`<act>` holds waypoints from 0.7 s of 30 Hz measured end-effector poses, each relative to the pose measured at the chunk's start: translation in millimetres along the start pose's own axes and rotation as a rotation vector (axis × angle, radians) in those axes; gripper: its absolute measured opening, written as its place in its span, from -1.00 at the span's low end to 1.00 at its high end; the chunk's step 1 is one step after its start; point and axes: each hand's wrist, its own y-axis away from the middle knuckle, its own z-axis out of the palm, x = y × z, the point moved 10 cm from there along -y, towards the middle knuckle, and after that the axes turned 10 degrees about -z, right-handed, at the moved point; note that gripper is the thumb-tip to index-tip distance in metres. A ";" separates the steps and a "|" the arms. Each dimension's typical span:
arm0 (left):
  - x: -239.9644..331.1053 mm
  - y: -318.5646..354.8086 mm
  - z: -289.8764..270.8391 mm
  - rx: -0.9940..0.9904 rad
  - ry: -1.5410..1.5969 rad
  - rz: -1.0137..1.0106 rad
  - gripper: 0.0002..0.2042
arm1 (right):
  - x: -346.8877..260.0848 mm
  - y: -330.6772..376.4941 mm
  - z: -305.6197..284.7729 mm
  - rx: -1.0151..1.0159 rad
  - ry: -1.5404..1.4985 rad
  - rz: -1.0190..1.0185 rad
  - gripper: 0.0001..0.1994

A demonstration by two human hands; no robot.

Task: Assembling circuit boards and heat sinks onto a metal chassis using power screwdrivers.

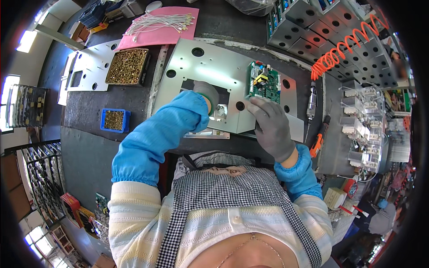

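Here, a small green rectangular circuit board [263, 82] studded with components lies on the right half of a large bare sheet-metal plate [210, 62] with round holes and a rectangular cut-out, a little to the 1 o'clock side of the picture's centre. The right hand [270, 127], in a grey glove, reaches up from 5 o'clock of the board; its fingertips [254, 103] touch the board's lower left corner, fingers loosely spread and not closed round anything. The left hand [206, 93], also grey-gloved below a blue sleeve cover, sits at 9 o'clock of the board over the plate's cut-out; whether it grips anything I cannot tell, since the sleeve hides most of it. At 10 o'clock of the plate stands a black tray of brass-coloured screws [127, 66], and above that, at 11 o'clock, a pink sheet [170, 31] carrying a bundle of white wires [161, 21]. A small blue box of screws [115, 120] sits at 9 o'clock. At 3 o'clock of the board a powered screwdriver [311, 100] hangs from an orange coiled hose [344, 49], with grey metal housings [313, 27] ranged at 1 o'clock.
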 end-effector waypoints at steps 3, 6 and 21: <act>-5.2 38.7 -40.2 -0.217 0.176 0.205 -0.62 | 2.6 -2.6 2.0 -0.010 -0.009 -0.016 -0.49; -52.2 72.1 -107.2 -0.183 0.982 0.410 -0.53 | 4.3 -2.3 3.0 -0.037 -0.012 -0.020 -0.50; -154.7 132.5 123.3 0.039 1.801 -0.467 -0.23 | -8.9 3.4 25.8 -0.216 -0.032 -0.176 -0.60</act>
